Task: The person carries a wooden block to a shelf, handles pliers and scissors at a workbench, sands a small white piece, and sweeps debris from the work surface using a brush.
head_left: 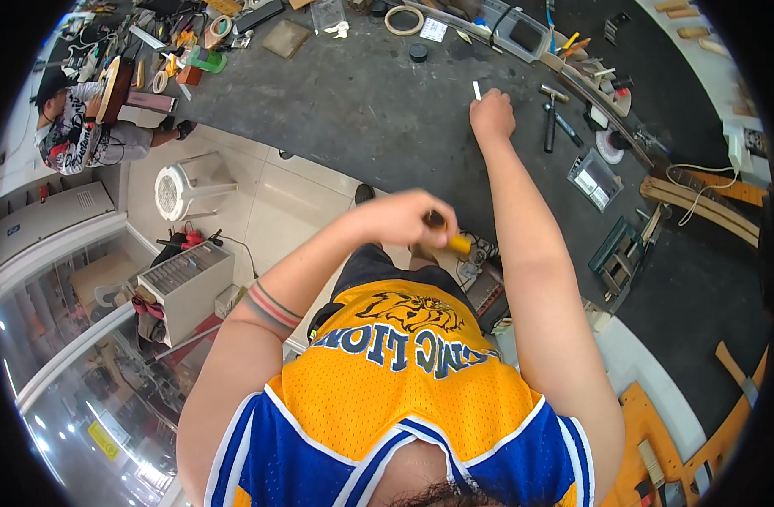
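My left hand (410,218) is in front of my waist, near the table's front edge, its fingers closed round a yellow-and-black tool (459,243). Motion blurs the tool, and the hand hides part of it, so its kind cannot be made out. Over the dark workbench (361,101), my right hand (492,117) is closed on a small white strip (476,89), which sticks up past the fingers. To the right of that hand lie a hammer (550,127) with a black handle and a blue pen-like tool (566,128).
A black round cap (418,52) and a tape ring (404,20) lie on the far side. Clear-covered packaging (595,179) sits at right. A white stool (188,188) stands on the floor at left. Another person (91,127) holds a guitar-like body (114,89) at the far left.
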Tool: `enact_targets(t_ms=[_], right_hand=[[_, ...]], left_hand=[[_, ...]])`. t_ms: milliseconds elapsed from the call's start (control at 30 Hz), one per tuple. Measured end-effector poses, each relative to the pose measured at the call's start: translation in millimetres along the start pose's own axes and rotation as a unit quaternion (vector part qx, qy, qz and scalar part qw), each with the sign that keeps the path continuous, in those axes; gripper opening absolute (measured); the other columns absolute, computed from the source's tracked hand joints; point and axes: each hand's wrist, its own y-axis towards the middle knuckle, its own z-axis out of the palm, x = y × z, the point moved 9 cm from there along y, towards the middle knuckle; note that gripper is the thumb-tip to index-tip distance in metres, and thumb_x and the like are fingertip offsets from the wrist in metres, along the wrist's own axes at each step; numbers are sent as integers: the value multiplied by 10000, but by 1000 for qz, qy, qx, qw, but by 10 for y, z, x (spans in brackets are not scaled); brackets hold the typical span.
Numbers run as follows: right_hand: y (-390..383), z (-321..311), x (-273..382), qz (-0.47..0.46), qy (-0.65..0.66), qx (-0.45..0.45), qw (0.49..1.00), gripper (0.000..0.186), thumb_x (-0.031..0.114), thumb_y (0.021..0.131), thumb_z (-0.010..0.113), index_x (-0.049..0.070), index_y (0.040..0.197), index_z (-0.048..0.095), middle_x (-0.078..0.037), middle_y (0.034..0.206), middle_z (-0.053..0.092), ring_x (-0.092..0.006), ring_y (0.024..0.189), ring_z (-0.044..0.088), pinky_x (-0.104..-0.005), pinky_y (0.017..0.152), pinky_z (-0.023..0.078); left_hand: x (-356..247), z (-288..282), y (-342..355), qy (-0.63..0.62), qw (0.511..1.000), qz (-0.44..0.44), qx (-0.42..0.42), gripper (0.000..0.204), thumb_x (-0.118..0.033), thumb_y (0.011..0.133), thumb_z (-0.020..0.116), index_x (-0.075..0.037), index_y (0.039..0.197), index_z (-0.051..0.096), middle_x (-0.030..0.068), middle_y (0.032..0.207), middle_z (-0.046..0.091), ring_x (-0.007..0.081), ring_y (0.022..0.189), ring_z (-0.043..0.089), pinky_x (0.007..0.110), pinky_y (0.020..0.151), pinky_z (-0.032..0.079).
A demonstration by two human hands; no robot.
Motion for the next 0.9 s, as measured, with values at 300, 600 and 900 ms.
enact_targets(t_ms=[300, 600, 900], right_hand=[[-47, -499, -694, -87, 59, -26, 994, 315, 224, 938, 726, 0, 1159, 720, -307, 1158, 774, -520, 1117, 732, -582, 958, 579], [-1354, -401, -1768, 41, 336, 160, 927, 139, 104, 1087, 658, 27, 1199, 685, -31, 915, 692, -96, 717, 675, -270, 591, 508], [-1888, 277, -1057, 111, 423, 238, 867, 196, 172, 1126, 646, 5, 1230, 656, -70, 934, 700, -178, 745, 754, -301, 631, 609]], left_hand=[[-313, -1080, 1146, 402, 840, 193, -310, 299, -38, 748, 710, -103, 1024, 805, 152, 1098, 777, 397, 1081, 741, 512, 913, 604], [89, 155, 27, -19, 998, 56, 0, 207, -175, 951, 822, -97, 1142, 835, 71, 1103, 836, 210, 1052, 758, 388, 964, 568], [1603, -1932, -1613, 121, 835, -122, -522, 91, -48, 943, 776, -94, 1022, 781, 158, 1266, 800, 281, 1230, 752, 406, 1057, 572]])
